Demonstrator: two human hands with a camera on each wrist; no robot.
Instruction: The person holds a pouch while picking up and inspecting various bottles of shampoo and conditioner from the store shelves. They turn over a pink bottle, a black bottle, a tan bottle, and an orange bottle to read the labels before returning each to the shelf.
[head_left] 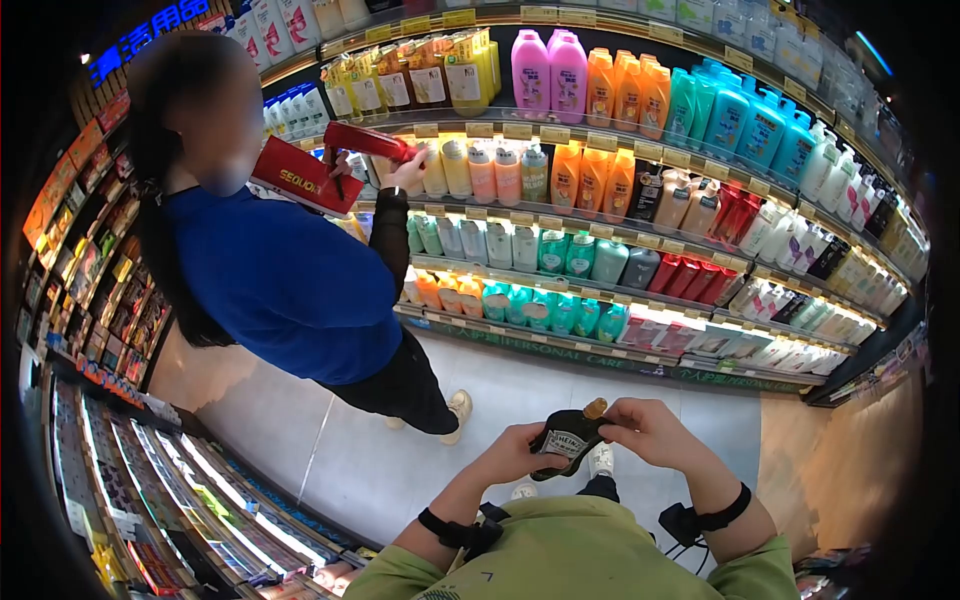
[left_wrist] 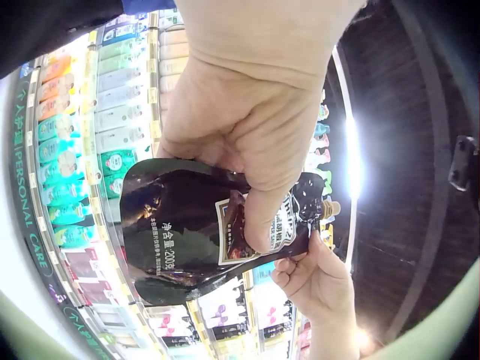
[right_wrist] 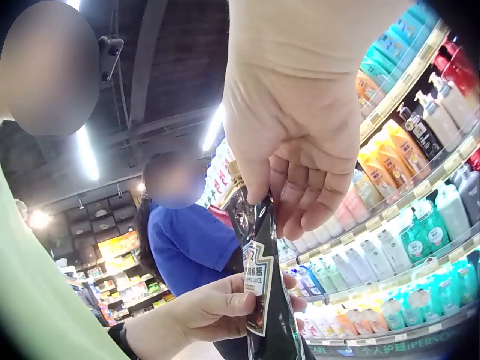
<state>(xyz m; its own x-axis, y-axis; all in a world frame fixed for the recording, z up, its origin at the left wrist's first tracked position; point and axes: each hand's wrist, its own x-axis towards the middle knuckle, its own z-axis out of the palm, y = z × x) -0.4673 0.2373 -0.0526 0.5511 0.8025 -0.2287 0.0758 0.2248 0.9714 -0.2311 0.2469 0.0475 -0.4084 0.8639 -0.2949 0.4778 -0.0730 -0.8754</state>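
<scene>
A dark sauce pouch (head_left: 566, 440) with a Heinz label and a gold cap (head_left: 595, 408) is held in front of the wearer's body. My left hand (head_left: 515, 456) grips its lower part, and in the left wrist view the thumb lies across the printed front of the pouch (left_wrist: 176, 217). Up by the spout, my right hand (head_left: 648, 434) pinches the edge between thumb and fingers. The right wrist view has the pouch (right_wrist: 257, 262) nearly edge-on, the cap (right_wrist: 235, 174) beside the right thumb. Part of the label is hidden behind the left thumb.
Curved shelves (head_left: 560, 340) of shampoo and lotion bottles stand ahead. At the left, a person in a blue top (head_left: 290, 270) holds a red box (head_left: 295, 178) and a red cylindrical item (head_left: 368, 143). More stocked shelves (head_left: 150, 500) run along the lower left.
</scene>
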